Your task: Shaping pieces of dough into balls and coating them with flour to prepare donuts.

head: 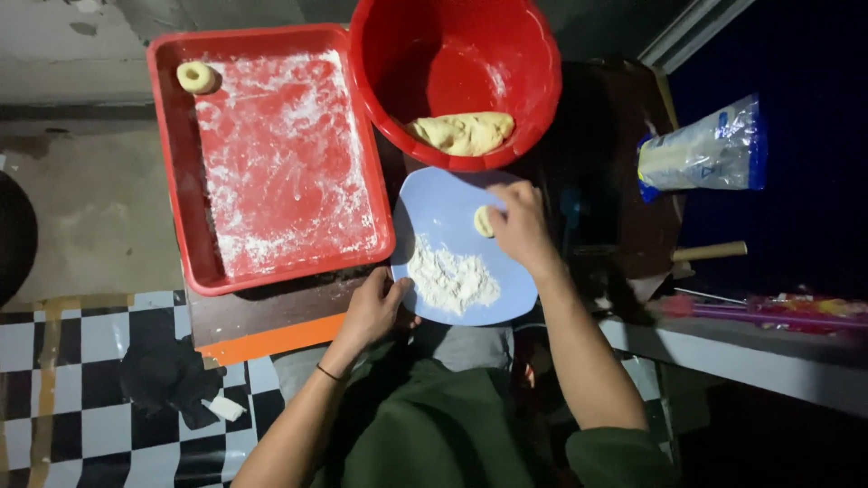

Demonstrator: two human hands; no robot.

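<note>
Left hand at the near left rim of the pale blue plate, fingers curled over the edge and clamped on it, forearm rising from the lower left, thin dark band at the wrist. Right hand over the far right part of the same plate, palm down, fingers closed round a small dough piece, forearm angled down to the lower right. Flour heap on the near half of the plate, between the two hands.

Dark wooden surface with an orange front edge under the tray and the bowl. Black-and-white chequered floor at lower left, with a dark crumpled cloth lying on it. Bare concrete further back on the left. Dim light throughout, right side nearly black.

Count, left to right: one red rectangular tray, floured; one dough ring in its far left corner; one plate; one red round bowl holding one dough lump; one clear bag with blue trim; one wooden handle.
</note>
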